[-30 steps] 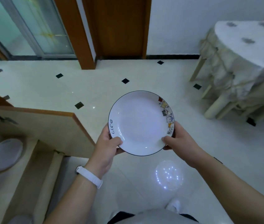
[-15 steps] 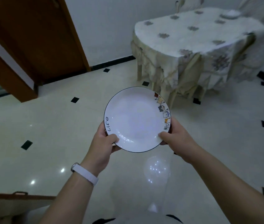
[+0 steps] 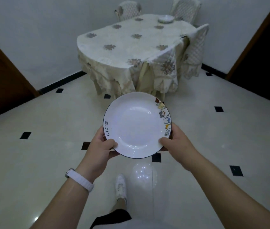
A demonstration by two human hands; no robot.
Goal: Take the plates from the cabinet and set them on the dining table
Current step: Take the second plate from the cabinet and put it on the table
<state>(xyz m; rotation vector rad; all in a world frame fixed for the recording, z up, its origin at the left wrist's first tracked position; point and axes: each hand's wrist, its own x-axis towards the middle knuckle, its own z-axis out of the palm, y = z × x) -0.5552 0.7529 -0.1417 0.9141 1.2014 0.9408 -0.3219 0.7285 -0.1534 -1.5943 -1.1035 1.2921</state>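
The left hand (image 3: pixel 101 150) and right hand (image 3: pixel 177 142) each pinch an opposite rim of a white plate (image 3: pixel 137 124), thumbs on top, holding it level above the tiled floor (image 3: pixel 31 162). Its left rim reads "Life" in black script; small coloured drawings line the right rim. The cloth-covered dining table (image 3: pixel 131 45) stands well ahead, with other plates (image 3: pixel 165 19) at its far end
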